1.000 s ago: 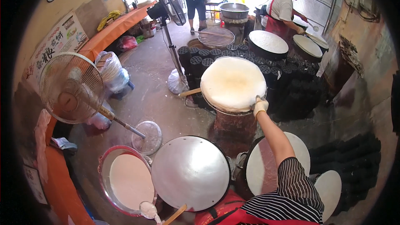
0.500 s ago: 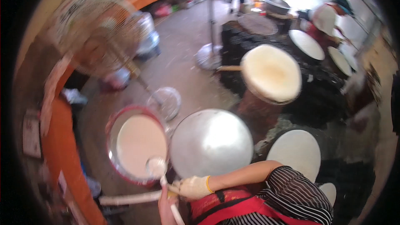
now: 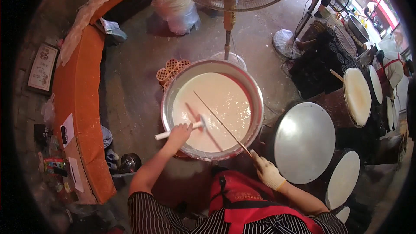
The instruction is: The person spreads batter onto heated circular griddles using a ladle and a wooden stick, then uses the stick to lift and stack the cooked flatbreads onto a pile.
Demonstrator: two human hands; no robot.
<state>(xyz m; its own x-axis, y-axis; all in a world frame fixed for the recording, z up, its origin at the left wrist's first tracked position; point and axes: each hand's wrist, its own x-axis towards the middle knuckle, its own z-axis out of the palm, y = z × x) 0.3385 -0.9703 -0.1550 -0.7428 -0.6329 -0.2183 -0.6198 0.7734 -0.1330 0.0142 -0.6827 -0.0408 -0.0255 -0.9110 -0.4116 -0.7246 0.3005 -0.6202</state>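
My bare left hand is closed around the white handle of a ladle. The ladle's head, seen nearly edge-on, is over or at the surface of pale, runny batter in a big round metal pot. My right hand, in a cream knitted glove, grips one end of a long thin stick. The stick slants across the pot's near right rim, its tip above the batter. A reddish streak on the batter runs alongside it; whether shadow or reflection, I cannot tell.
Right of the pot is a wide round metal griddle, with a pale round plate nearer me. A browned round pancake lies farther right. A standing fan rises behind the pot, beside perforated briquettes. Another person stands far right.
My view has swung left, bringing the pot to the middle. My hands, close together at the pot's near edge before, are now apart, with the ladle and the stick held separately.
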